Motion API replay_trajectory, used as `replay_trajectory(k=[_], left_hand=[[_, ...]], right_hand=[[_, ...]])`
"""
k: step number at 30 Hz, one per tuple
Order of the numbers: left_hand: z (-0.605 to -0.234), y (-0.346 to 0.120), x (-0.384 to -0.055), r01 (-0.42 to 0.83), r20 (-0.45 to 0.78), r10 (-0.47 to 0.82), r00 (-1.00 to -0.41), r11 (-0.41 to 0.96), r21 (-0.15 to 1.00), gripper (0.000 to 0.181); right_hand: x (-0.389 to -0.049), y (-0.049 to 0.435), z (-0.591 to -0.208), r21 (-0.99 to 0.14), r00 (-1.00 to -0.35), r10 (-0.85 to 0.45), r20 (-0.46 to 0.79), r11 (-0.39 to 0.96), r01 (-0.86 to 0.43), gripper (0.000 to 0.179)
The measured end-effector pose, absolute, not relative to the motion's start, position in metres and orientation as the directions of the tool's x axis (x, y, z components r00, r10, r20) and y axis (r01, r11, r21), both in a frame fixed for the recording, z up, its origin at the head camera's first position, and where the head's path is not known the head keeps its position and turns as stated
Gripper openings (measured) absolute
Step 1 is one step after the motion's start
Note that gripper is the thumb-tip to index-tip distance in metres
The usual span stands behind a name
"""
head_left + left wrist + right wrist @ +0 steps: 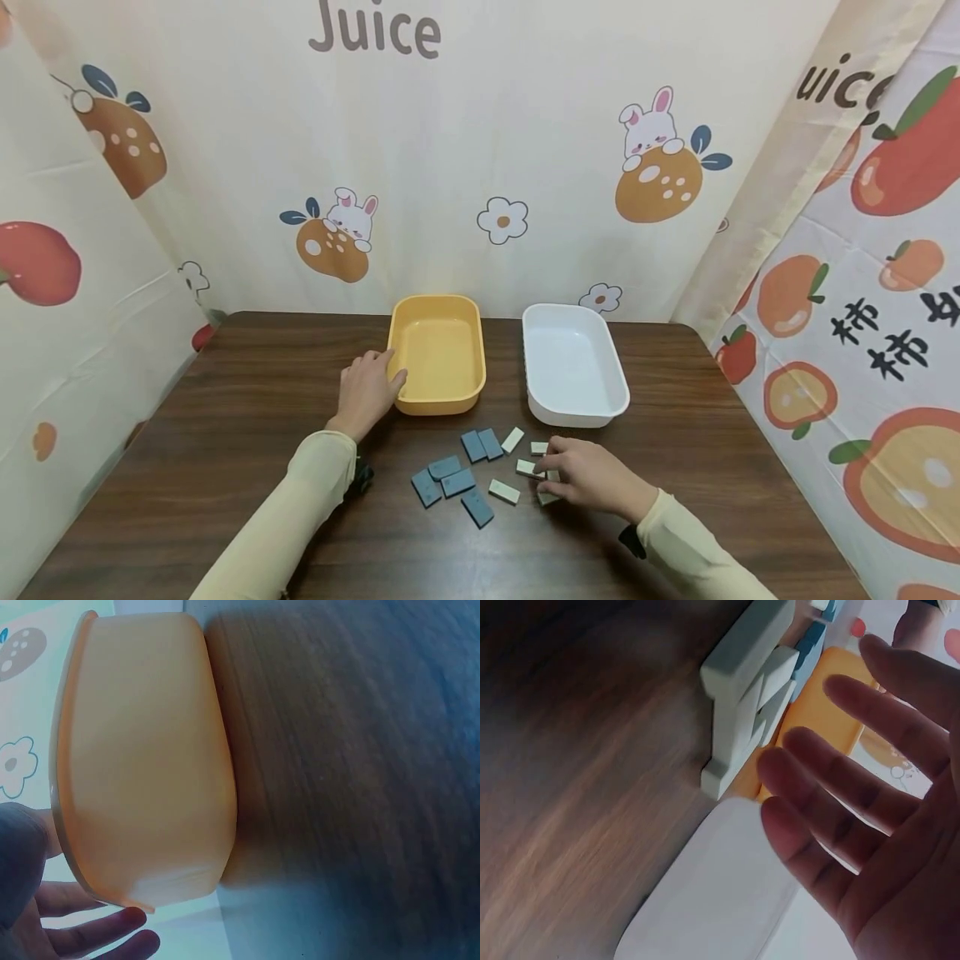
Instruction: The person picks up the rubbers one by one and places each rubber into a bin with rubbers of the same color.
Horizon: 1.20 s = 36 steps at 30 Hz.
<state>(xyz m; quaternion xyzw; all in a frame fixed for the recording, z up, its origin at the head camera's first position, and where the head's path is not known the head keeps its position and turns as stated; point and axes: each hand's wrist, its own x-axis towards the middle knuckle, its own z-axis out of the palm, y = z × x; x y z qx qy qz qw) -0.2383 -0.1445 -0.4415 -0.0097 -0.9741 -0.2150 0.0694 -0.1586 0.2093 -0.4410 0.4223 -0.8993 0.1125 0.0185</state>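
My left hand (pixel 367 387) rests on the left rim of a yellow plastic tray (pixel 442 405), its fingers loosely extended. In the left wrist view, part of that hand passes behind the tray's rim. Over several small cream-coloured blocks (pixel 504 492) hovers my right hand (pixel 596 475), in front of a white tray (pixel 577 419). The right wrist view shows its fingers (pixel 784 825) spread and relaxed, nothing between them, with stacked-looking pale blocks (pixel 746 656) just beyond. From the head, that hand partly covers the pale blocks nearest it. Several flat blue-grey blocks (pixel 458 482) lie between the two hands.
Both trays stand side by side towards the back of a dark wooden table (pixel 247 392). A printed curtain (pixel 450 167) hangs behind the table, and fruit-patterned cloths flank it on both sides.
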Motion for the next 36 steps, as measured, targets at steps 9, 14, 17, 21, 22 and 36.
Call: replay_trajectory(k=[9,14,17,21,22,36], left_hand=[[-0.442,-0.148,-0.239,0.066,0.189,-0.015,-0.982,0.909,0.412,0.045],[-0.442,-0.149,-0.239,0.085,0.236,-0.013,-0.972,0.913,0.399,0.04],[-0.444,-0.15,-0.239,0.095,0.258,-0.01,-0.966,0.914,0.393,0.037],[-0.446,-0.151,-0.237,0.107,0.279,-0.011,-0.96,0.909,0.402,0.035],[-0.447,-0.152,-0.237,0.11,0.285,-0.01,-0.959,0.908,0.404,0.034],[-0.449,-0.155,-0.239,0.079,0.236,-0.04,-0.971,0.878,0.473,0.034]], right_hand=[[-0.152,0.206,-0.446,-0.191,-0.635,-0.769,0.076,0.614,-0.766,0.016],[-0.152,0.206,-0.451,-0.173,-0.639,-0.766,0.062,0.623,-0.763,0.017],[-0.152,0.206,-0.452,-0.168,-0.643,-0.763,0.063,0.627,-0.761,0.017],[-0.15,0.205,-0.452,-0.165,-0.645,-0.762,0.055,0.63,-0.759,0.016],[-0.15,0.205,-0.452,-0.165,-0.644,-0.763,0.052,0.63,-0.759,0.015],[-0.151,0.207,-0.45,-0.146,-0.612,-0.788,0.064,0.599,-0.787,0.012]])
